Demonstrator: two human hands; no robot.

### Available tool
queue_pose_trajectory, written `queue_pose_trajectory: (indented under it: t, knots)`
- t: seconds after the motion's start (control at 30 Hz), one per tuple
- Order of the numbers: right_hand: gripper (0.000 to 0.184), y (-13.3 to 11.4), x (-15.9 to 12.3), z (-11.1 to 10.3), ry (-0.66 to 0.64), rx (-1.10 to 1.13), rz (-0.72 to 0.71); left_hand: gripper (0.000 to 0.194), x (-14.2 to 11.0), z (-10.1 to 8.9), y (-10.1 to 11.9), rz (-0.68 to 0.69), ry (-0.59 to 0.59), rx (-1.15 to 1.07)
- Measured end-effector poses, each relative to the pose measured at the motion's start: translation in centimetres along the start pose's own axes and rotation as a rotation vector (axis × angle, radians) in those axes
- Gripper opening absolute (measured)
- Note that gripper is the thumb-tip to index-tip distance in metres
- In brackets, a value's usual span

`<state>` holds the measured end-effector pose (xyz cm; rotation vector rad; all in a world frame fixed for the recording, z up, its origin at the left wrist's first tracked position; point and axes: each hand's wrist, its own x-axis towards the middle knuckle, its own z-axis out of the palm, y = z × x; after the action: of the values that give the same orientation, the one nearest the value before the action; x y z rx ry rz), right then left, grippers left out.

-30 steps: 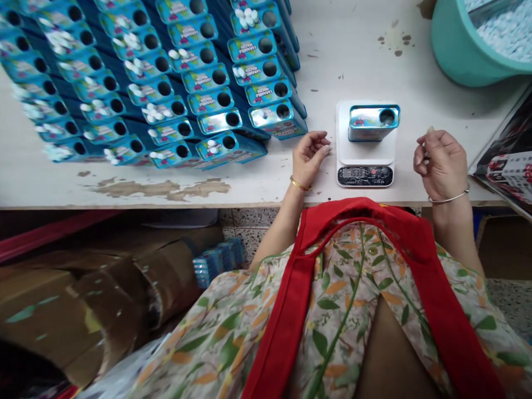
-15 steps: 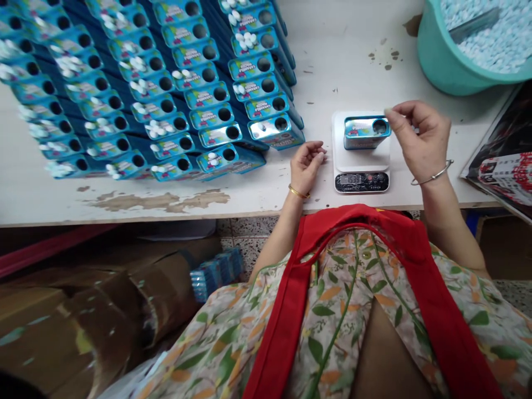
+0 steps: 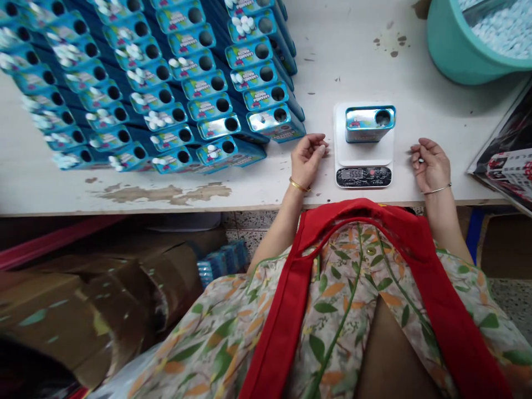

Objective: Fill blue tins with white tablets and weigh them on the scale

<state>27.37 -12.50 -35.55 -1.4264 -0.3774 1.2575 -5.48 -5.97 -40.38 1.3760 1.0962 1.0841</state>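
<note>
A blue tin (image 3: pixel 367 133) with a round hole in its top stands upright on the white kitchen scale (image 3: pixel 343 152), whose display is lit. Just left of the scale my left hand (image 3: pixel 306 160) rests on the table, its fingers loosely curled and apart, holding nothing visible. On the other side, apart from the scale, my right hand (image 3: pixel 433 165) is closed, with a small white candy (image 3: pixel 421 160) showing among the fingers. Neither hand touches the tin.
Rows of blue tins (image 3: pixel 208 108) fill the left of the table, several with white candies on top. A turquoise tub (image 3: pixel 453 52) of pale candies stands at the far right, above a dark printed carton (image 3: pixel 509 138). Cardboard boxes (image 3: pixel 50 310) lie below the table edge.
My right hand reached over to the tin's hole, then drew back to the right of the scale. The reading on the display differs. My left hand stayed beside the scale.
</note>
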Motion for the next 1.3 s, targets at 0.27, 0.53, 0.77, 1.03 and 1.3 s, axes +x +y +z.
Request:
queue_pose_trajectory:
  t: [0.27, 0.53, 0.77, 1.03, 1.3]
  knots:
    - [0.02, 0.1, 0.0, 0.4, 0.038, -0.028, -0.012, 0.045, 0.3, -0.2, 0.9, 0.059, -0.026, 0.077]
    - [0.047, -0.2, -1.3, 1.1, 0.104, -0.005, 0.018, 0.081, 5.9, 1.9, 11.2, 0.5, -0.37, 0.63]
    - [0.066, 0.3, -1.8, 1.0, 0.077, 0.069, 0.073, 0.038, 14.4, 4.8, 14.7, 0.401, -0.744, 0.997]
    - [0.065, 0.3, -1.9, 1.3, 0.071, 0.075, 0.154, 0.047, 34.3, 8.1, 10.4, 0.302, -0.377, 1.05]
    - [0.06, -0.1, -2.2, 1.2, 0.072, 0.113, 0.211, 0.066, 41.3, 9.4, 6.9, 0.239, -0.387, 0.988]
